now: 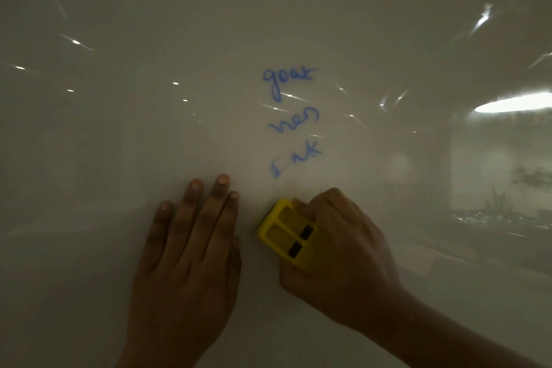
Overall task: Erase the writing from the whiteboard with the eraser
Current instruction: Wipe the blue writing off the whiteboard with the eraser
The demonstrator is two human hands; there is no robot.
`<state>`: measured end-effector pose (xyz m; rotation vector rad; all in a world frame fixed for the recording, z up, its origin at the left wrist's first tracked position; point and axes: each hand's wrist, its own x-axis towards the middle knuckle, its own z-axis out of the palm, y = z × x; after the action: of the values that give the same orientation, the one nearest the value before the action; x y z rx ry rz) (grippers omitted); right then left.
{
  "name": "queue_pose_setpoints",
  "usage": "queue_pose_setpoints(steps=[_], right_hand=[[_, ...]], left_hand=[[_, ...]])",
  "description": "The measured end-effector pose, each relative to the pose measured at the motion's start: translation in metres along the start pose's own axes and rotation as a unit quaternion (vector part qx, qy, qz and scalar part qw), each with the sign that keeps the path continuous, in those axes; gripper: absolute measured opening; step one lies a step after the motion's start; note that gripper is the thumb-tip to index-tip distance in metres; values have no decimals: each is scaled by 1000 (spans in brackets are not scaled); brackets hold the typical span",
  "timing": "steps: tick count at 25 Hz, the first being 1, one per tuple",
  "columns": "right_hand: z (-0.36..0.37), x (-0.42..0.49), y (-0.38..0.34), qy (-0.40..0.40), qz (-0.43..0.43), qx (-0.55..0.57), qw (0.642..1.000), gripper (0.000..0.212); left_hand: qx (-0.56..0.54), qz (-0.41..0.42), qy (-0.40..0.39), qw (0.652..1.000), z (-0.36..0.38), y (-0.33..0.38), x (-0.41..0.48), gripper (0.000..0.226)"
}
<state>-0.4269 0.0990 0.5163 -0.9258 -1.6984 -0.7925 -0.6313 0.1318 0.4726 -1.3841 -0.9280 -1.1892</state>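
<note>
Fingers (301,203) around yellow eraser (285,233), below writing (294,121)

Likely an office: glossy whiteboard (149,143) reflects ceiling lights (512,102) and blurred potted plants (498,200).

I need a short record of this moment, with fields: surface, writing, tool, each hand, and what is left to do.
surface: glossy white whiteboard, with light reflections
writing: three blue handwritten words stacked in a column; top reads "goat", the lower two hard to read
tool: yellow plastic eraser, below the lowest word, not on the ink
right hand: gripping the eraser
left hand: flat on the board, fingers spread, left of the eraser
left to do: all three words
</note>
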Motion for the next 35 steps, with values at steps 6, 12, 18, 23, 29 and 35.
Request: queue_pose_setpoints(steps=[6, 12, 18, 23, 29, 35], right_hand=[[-22, 13, 32, 79, 195, 60, 976, 48], [-24, 0, 31, -8, 85, 16, 996, 49], [-18, 58, 23, 125, 136, 45, 982, 46], [-9, 38, 20, 34, -49, -37, 998, 56], [1, 59, 1, 123, 13, 33, 992, 54], [-19, 83, 27, 120, 70, 12, 990, 55]], left_hand=[[14, 3, -3, 1000, -3, 2, 3, 54], [-22, 24, -7, 999, -18, -7, 13, 49], [35, 8, -2, 999, -23, -56, 62, 58], [43, 3, -8, 999, -17, -59, 60, 64], [47, 8, -4, 999, -14, -59, 59, 66], [48, 7, -7, 999, -16, -59, 60, 65]])
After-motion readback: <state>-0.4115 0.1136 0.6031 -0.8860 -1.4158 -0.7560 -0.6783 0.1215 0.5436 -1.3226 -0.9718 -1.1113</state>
